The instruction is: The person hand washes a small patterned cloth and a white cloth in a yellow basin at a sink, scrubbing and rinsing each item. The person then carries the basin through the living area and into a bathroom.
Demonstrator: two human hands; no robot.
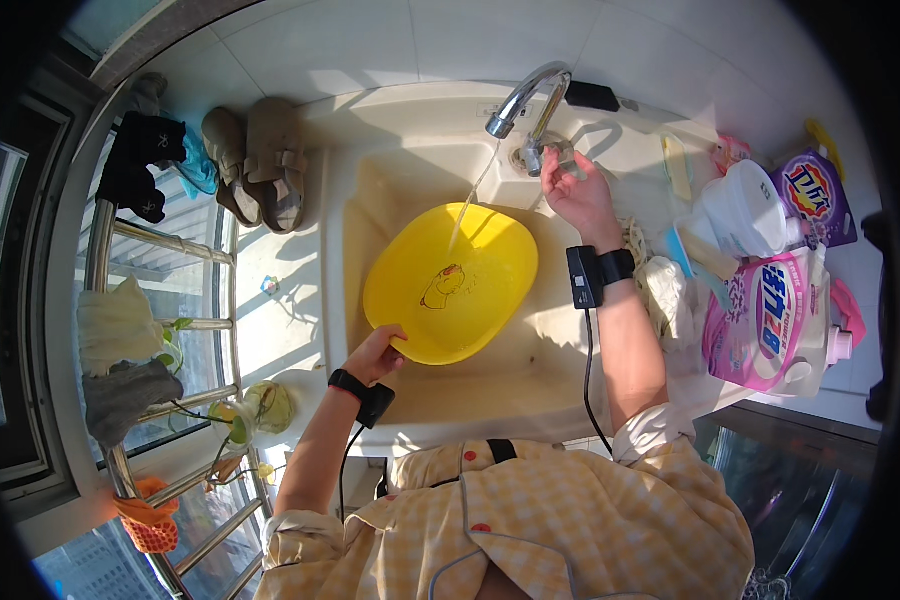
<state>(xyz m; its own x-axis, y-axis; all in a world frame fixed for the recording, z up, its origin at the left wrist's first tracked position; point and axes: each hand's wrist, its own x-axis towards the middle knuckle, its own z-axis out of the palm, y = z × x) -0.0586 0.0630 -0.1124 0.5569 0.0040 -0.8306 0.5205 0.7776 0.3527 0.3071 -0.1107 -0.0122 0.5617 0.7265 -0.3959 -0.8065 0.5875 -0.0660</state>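
A yellow plastic basin with a cartoon print on its bottom rests tilted in a cream-coloured sink. My left hand grips its near left rim. A thin stream of water falls into the basin from a chrome faucet. My right hand is beside the faucet's base, palm partly up and fingers parted; whether a fingertip touches the handle I cannot tell. Black straps with small dark boxes and cables are on both wrists.
Right of the sink lie white cloth, a scrub brush, a white tub and a pink detergent pouch. Brown sandals stand on the left ledge, near a glass vase and a metal rack with clothes.
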